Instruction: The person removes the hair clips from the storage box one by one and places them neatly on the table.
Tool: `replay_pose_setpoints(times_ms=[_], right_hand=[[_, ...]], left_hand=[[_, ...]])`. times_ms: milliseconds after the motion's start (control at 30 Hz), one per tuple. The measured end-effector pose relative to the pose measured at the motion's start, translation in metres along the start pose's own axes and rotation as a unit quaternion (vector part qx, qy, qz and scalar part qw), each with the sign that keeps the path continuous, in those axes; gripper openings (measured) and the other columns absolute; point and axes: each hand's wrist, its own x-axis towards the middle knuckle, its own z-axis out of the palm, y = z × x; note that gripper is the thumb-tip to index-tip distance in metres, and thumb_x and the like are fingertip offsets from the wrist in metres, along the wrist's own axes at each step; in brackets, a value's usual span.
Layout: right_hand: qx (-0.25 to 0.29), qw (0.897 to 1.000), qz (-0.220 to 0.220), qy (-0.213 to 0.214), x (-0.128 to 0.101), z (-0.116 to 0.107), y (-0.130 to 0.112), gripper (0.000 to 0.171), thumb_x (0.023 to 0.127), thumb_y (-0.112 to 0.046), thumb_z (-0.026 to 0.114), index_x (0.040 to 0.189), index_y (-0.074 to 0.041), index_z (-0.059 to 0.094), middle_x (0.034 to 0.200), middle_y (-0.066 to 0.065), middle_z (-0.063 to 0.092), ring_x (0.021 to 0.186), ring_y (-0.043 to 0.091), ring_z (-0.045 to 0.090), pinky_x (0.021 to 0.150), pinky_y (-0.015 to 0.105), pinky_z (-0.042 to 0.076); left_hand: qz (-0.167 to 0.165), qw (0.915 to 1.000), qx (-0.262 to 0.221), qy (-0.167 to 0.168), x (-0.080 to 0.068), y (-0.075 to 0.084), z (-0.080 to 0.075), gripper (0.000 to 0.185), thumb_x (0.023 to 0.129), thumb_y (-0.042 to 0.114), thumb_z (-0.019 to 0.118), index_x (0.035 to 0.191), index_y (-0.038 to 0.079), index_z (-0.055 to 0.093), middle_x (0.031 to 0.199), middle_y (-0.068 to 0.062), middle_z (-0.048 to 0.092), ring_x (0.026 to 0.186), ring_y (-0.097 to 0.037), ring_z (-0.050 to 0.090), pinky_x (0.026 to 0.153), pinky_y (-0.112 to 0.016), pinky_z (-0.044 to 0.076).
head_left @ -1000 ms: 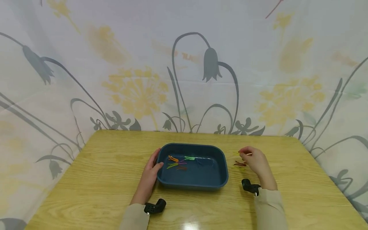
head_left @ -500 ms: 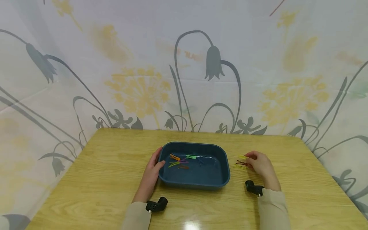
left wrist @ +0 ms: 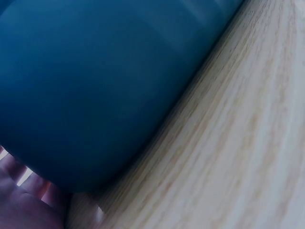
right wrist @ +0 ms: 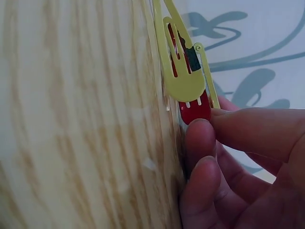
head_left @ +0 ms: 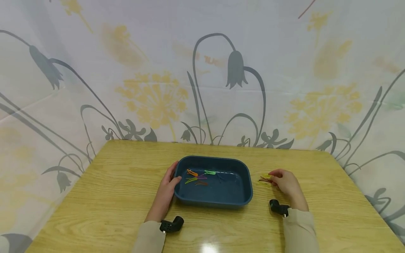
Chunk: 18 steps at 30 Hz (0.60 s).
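My left hand [head_left: 166,188] grips the left end of a dark blue plastic bin [head_left: 218,194], thumb over the rim and fingers along the outside wall. To the right of the bin, my right hand [head_left: 287,182] pinches a yellow snap hair clip [right wrist: 208,78] between thumb and fingertips, low at the table. Beside it lie a red hair clip [right wrist: 194,112] and another yellow hair clip [right wrist: 186,89], nearer the right wrist camera. Inside the bin are several hair clips, among them an orange clip [head_left: 191,173], a green clip [head_left: 210,172] and a brownish-red clip [head_left: 201,183].
The wooden table [head_left: 126,175] carries the bin near its middle. Behind the table hangs a pale cloth [head_left: 152,52] printed with flowers. A black wrist camera [head_left: 172,224] is strapped to the left wrist, another wrist camera [head_left: 279,207] to the right.
My right hand has come down and slightly nearer with the yellow hair clip, setting it close beside the red and yellow ones. The left hand keeps its grip on the bin.
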Motion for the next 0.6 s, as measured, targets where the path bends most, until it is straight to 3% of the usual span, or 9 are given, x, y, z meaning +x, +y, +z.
replay_pose_setpoints(times_ms=[267, 600], right_hand=[[0.035, 0.999, 0.017, 0.010, 0.0000, 0.0025, -0.0002, 0.028, 0.095, -0.009, 0.043, 0.115, 0.007, 0.055, 0.085, 0.012, 0.060, 0.069, 0.018, 0.053, 0.059, 0.029, 0.047], [0.032, 0.999, 0.013, 0.020, -0.0009, 0.0031, -0.0001, 0.028, 0.094, -0.011, 0.046, 0.115, 0.006, 0.055, 0.091, 0.015, 0.061, 0.072, 0.019, 0.055, 0.060, 0.028, 0.048]], left_hand=[[-0.008, 1.0000, 0.000, 0.001, -0.0003, -0.0001, -0.0001, 0.053, 0.095, 0.015, 0.045, 0.145, 0.023, 0.028, 0.150, 0.004, 0.024, 0.139, -0.016, 0.018, 0.112, -0.042, 0.019], [0.001, 1.0000, -0.002, 0.004, 0.0000, 0.0002, 0.0001, 0.053, 0.095, 0.013, 0.045, 0.145, 0.019, 0.028, 0.150, 0.002, 0.024, 0.139, -0.017, 0.018, 0.112, -0.042, 0.018]])
